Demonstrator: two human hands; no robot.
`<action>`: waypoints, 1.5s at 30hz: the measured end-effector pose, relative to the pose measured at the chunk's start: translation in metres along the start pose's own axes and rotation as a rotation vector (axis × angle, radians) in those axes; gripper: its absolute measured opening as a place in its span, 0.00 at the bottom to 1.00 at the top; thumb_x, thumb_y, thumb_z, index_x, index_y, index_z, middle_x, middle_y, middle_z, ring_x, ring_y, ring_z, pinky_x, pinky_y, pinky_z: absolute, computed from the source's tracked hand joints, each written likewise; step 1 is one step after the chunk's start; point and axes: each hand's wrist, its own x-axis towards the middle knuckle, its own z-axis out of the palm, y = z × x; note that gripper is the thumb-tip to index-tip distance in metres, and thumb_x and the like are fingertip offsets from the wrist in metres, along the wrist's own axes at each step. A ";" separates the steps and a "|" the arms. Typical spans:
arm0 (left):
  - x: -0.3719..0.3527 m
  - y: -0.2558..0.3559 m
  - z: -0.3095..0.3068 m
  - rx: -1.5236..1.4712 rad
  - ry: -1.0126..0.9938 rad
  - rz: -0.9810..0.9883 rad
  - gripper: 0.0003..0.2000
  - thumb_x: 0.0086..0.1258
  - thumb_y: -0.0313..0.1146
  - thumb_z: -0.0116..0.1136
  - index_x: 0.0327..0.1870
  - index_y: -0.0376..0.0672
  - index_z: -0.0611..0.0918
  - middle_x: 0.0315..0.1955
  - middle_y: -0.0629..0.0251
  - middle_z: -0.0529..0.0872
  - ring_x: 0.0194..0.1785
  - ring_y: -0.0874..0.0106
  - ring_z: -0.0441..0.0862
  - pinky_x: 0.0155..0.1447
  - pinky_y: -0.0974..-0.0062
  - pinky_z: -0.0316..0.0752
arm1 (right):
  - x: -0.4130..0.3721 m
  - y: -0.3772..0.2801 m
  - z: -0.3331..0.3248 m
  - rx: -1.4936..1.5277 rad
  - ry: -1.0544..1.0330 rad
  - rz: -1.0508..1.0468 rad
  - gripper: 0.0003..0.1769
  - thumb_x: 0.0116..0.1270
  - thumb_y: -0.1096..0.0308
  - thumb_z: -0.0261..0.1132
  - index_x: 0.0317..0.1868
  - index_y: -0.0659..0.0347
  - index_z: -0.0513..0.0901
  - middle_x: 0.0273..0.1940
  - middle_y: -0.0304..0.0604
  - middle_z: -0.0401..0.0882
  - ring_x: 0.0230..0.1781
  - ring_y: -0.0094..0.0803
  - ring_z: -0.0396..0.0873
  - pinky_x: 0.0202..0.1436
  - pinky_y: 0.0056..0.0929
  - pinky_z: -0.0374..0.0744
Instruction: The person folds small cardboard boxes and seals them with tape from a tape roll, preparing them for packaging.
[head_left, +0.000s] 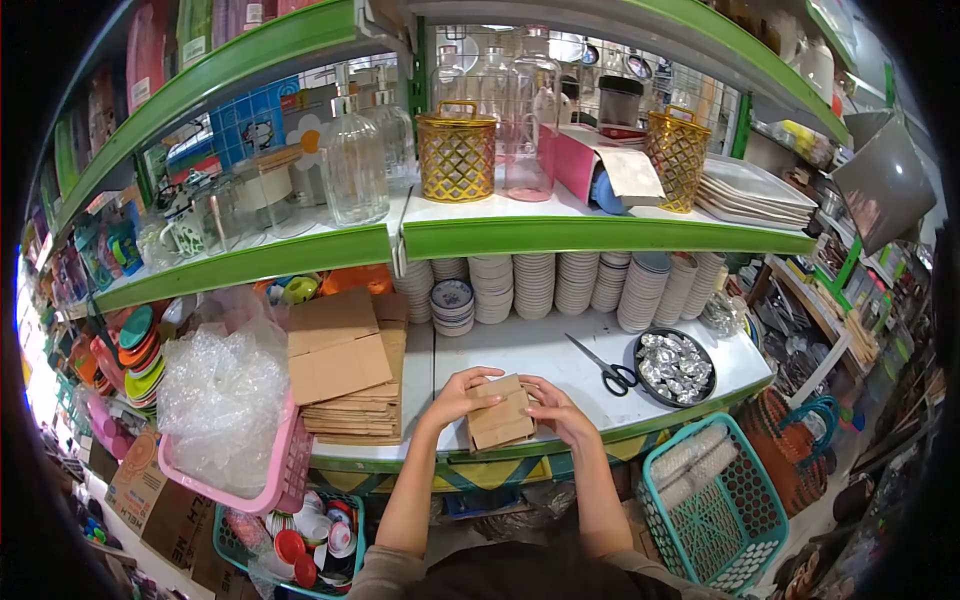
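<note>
Holding a small cardboard piece [502, 412] between both hands [512, 405]

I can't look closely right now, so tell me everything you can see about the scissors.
The scissors lie flat on the white shelf, between the right hand and the round dark tray of silvery pieces. They have metallic blades, which look closed, and black looped handles. The tips point away from the person and to the left; the handles sit near the tray. Neither hand touches them.
</note>
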 end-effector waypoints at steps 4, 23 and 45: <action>0.020 -0.006 0.011 0.000 -0.109 0.004 0.24 0.55 0.34 0.72 0.54 0.42 0.80 0.42 0.61 0.85 0.46 0.75 0.80 0.54 0.77 0.73 | -0.005 0.013 -0.027 -0.018 -0.080 -0.009 0.27 0.56 0.71 0.72 0.56 0.61 0.73 0.49 0.37 0.77 0.45 0.23 0.77 0.44 0.21 0.77; 0.036 -0.010 0.112 0.508 0.408 0.437 0.15 0.58 0.37 0.67 0.42 0.41 0.80 0.42 0.61 0.78 0.52 0.60 0.74 0.56 0.64 0.69 | -0.041 0.010 -0.064 0.114 0.486 -0.140 0.18 0.64 0.70 0.65 0.51 0.71 0.74 0.42 0.54 0.82 0.38 0.41 0.85 0.44 0.34 0.84; 0.035 -0.057 0.126 0.342 0.319 0.183 0.22 0.57 0.32 0.71 0.46 0.36 0.70 0.32 0.58 0.83 0.37 0.68 0.83 0.43 0.73 0.77 | -0.036 0.020 -0.067 -0.021 0.681 -0.200 0.11 0.62 0.69 0.69 0.38 0.66 0.77 0.27 0.38 0.77 0.17 0.22 0.72 0.20 0.23 0.76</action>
